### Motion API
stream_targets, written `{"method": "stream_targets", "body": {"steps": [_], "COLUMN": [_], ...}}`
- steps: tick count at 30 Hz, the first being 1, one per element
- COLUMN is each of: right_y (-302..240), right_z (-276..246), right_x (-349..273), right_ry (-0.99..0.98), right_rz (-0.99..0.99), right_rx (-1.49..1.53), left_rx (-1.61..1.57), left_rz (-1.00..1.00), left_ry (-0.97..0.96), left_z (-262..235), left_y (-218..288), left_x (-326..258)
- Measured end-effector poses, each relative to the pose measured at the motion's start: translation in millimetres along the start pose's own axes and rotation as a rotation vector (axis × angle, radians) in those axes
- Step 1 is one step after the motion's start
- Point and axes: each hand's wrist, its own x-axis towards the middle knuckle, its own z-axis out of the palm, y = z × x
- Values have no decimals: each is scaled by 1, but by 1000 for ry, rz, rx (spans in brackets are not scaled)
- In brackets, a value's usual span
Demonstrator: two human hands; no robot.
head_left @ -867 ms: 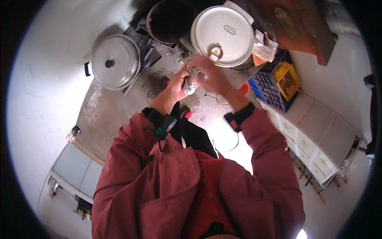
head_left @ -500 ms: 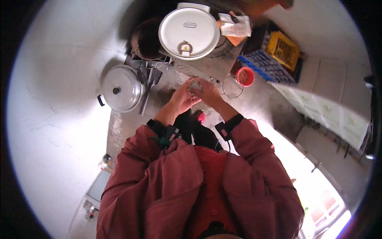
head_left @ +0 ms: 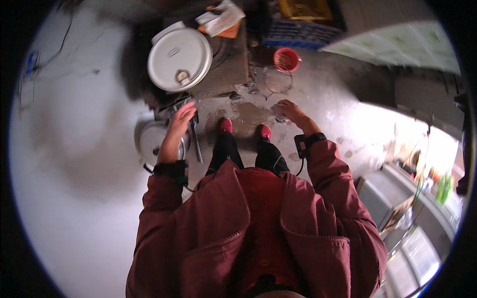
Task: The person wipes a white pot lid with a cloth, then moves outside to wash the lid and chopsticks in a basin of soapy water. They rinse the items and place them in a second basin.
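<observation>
My left hand [head_left: 181,123]: grip unclenched, fingers extended, near the pot [head_left: 152,138]. Right hand [head_left: 294,115]: grip curled around the wad [head_left: 281,119], which is partly hidden under the fingers. I see the red bucket [head_left: 286,60] beyond it, on the floor [head_left: 318,97].

Left hand [head_left: 181,124] hanging with fingers spread, holding nothing, passing over silver lidded pot [head_left: 150,136] on the left; long-handled tool [head_left: 198,143] lying just beside pot. Right hand [head_left: 297,114] curling its grip around pale crumpled thing [head_left: 282,119], blurred. White round lid [head_left: 176,54] sitting far left. Red bucket [head_left: 295,58] standing far right on floor [head_left: 328,92], blue crate [head_left: 298,36] sitting beyond it. Red shoes [head_left: 226,125] showing between hands.
</observation>
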Motion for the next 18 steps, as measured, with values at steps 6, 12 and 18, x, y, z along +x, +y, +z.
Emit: {"method": "stream_targets", "body": {"steps": [6, 12, 18], "right_y": [140, 280, 397], "right_z": [-47, -12, 4], "right_x": [-164, -297, -363], "right_ry": [403, 770, 1091], "right_rz": [120, 128, 144], "right_rx": [701, 1028, 1376], "left_rx": [201, 359, 562], "left_rz": [-126, 45, 174], "left_ry": [-45, -281, -528], "left_z": [-1, 117, 346], "left_y": [69, 134, 183], "left_x": [24, 115, 127]}}
